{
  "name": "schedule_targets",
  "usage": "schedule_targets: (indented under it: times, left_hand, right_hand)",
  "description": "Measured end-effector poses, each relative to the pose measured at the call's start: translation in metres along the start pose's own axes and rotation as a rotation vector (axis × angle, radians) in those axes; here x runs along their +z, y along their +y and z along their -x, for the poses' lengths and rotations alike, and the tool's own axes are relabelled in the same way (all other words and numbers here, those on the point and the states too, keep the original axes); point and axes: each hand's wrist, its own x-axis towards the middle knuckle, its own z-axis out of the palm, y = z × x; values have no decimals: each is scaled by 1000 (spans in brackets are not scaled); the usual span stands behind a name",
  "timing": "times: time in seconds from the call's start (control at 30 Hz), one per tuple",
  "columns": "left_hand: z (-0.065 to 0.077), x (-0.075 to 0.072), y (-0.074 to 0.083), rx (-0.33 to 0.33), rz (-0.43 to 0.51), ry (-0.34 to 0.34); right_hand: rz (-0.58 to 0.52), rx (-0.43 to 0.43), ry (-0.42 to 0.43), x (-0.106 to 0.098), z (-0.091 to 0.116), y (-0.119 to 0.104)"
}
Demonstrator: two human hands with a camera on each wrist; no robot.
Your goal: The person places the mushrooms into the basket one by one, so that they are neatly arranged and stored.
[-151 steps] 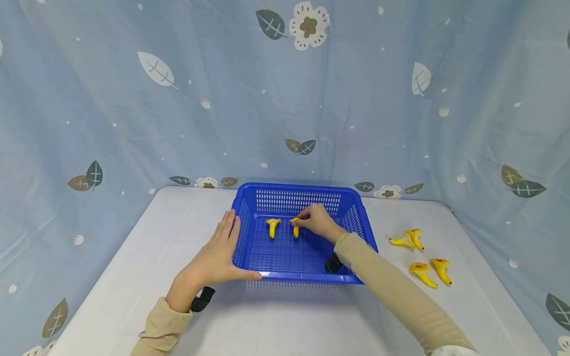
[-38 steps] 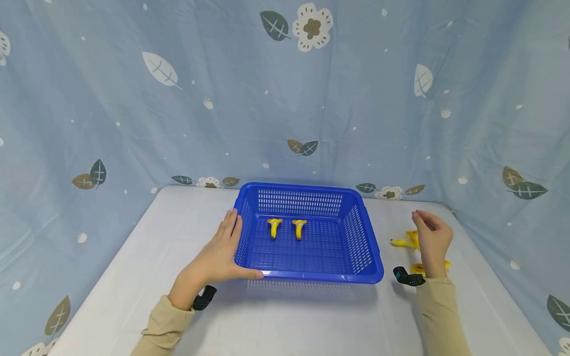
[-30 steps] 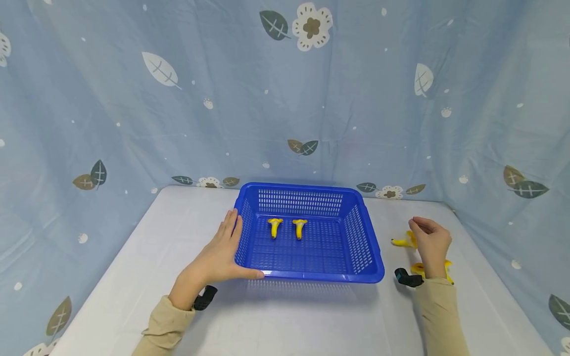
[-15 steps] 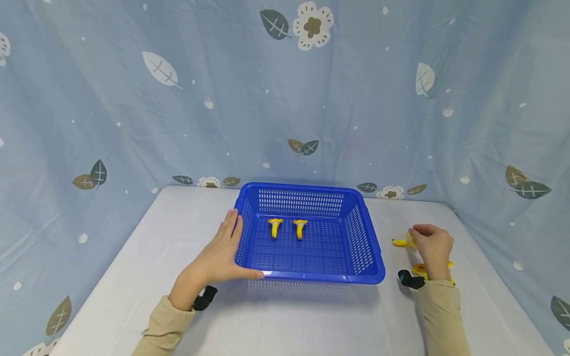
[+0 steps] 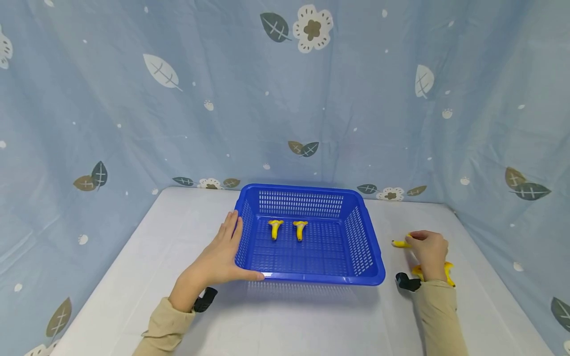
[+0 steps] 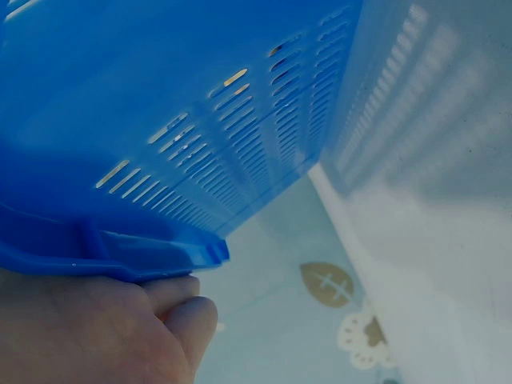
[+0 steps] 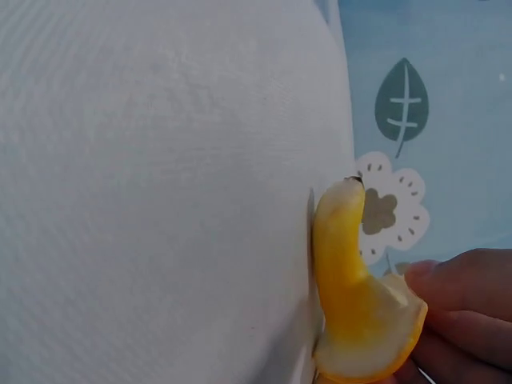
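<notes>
My left hand (image 5: 215, 262) rests on the left corner of a blue plastic basket (image 5: 311, 278), fingers straight along its side rim and thumb along the front rim. The left wrist view shows that hand (image 6: 104, 328) against the basket rim (image 6: 120, 264). Right of the basket, my right hand (image 5: 429, 249) pinches the cap of a yellow mushroom (image 5: 401, 244), chanterelle-shaped. Its stem lies close to the table in the right wrist view, where fingers (image 7: 460, 284) touch the cap edge of the mushroom (image 7: 340, 264). Inside the basket lie two similar mushrooms, one left (image 5: 275, 230) and one right (image 5: 300, 230).
Two more yellow mushrooms, a left one (image 5: 416, 271) and a right one (image 5: 449, 274), lie partly hidden by my right wrist. A white cloth covers the table (image 5: 285, 321). A blue patterned curtain (image 5: 285, 99) hangs behind and at both sides.
My right hand has let go of the right mushroom in the basket, moved right over the table, and come down onto another mushroom's cap. The left hand has stayed on the basket.
</notes>
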Motion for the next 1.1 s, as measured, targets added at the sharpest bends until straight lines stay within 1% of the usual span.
schedule_targets:
  times: [0.4, 0.73, 0.83, 0.97, 1.1]
  left_hand:
    - [0, 1, 0, -6, 4, -2]
    - [0, 1, -1, -2, 6, -2]
    - [0, 1, -1, -1, 8, -4]
    - [0, 1, -1, -1, 2, -2]
    - [0, 1, -1, -3, -2, 0]
  right_hand:
    - [28, 19, 10, 4, -3, 4]
    - [45, -9, 26, 3, -3, 6]
    - [46, 4, 18, 2, -2, 4]
    - [34, 45, -10, 0, -2, 0]
    - [26, 54, -21, -2, -2, -3]
